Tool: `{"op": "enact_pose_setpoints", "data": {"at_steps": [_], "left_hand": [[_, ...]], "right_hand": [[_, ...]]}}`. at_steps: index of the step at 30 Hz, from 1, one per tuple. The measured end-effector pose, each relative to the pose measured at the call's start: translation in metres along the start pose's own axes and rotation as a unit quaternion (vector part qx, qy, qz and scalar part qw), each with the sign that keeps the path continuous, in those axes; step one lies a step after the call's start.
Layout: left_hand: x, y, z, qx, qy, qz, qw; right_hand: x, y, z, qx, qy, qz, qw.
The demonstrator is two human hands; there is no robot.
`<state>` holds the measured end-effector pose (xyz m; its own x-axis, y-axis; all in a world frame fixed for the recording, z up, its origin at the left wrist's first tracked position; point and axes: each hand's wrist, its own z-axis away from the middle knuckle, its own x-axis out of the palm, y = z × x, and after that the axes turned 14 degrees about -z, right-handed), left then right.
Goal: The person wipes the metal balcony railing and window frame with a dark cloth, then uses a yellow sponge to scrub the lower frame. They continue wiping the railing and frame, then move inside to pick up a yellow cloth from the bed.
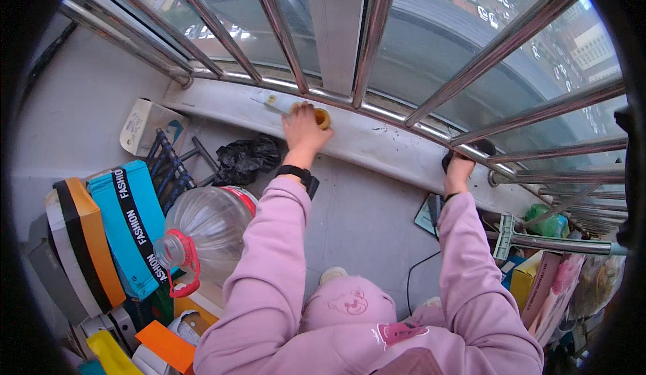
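My left hand (306, 128) reaches over the white window sill (212, 92), its fingers and thumb around a yellowish-brown roll of tape (323, 118). Part of a second yellowish piece shows behind the fingers. Just left of them, a flat pale strip with a yellowish spot (272, 100) lies on the sill. At the right, my right hand (459, 171) grips a dark object (484, 147) by the lowest metal rail (383, 114). The hand and rail partly hide that object, so its kind is unclear.
Upright metal bars (275, 26) stand before the window. At left are a crumpled black plastic bag (247, 158), a folding stool (169, 165), a large clear bottle (212, 223) and a turquoise box (126, 228). A squeegee-like tool (550, 241) and a cable (411, 274) are at right.
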<state>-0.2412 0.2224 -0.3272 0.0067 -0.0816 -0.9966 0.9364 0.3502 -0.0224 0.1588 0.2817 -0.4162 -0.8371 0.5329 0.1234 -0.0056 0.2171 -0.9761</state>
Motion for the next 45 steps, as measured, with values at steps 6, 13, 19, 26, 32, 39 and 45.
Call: {"op": "enact_pose_setpoints", "data": {"at_steps": [6,13,19,26,32,39,45], "left_hand": [[0.017,-0.043,-0.013,-0.039,-0.014,0.081,0.996],[0.031,-0.046,-0.018,-0.008,0.016,0.106,0.994],[0.028,-0.047,-0.019,0.01,0.014,0.06,0.998],[0.02,-0.048,-0.018,0.007,0.003,0.029,1.0],[0.013,-0.05,-0.018,0.005,-0.037,0.032,0.999],[0.02,-0.046,-0.019,-0.001,-0.005,0.031,1.0],[0.026,-0.049,-0.021,0.02,0.009,0.012,1.0]], "right_hand": [[0.074,0.005,0.06,-0.182,-0.147,0.256,0.938],[0.149,-0.027,0.104,-0.223,-0.332,0.279,0.873],[0.209,-0.052,0.123,-0.127,-0.421,0.235,0.867],[0.191,-0.062,0.103,-0.265,-0.44,0.445,0.734],[0.131,-0.056,0.078,-0.23,-0.275,0.49,0.794],[0.027,-0.057,0.067,-0.229,-0.257,0.287,0.894],[-0.014,-0.027,0.016,-0.192,-0.018,0.291,0.937]]}}
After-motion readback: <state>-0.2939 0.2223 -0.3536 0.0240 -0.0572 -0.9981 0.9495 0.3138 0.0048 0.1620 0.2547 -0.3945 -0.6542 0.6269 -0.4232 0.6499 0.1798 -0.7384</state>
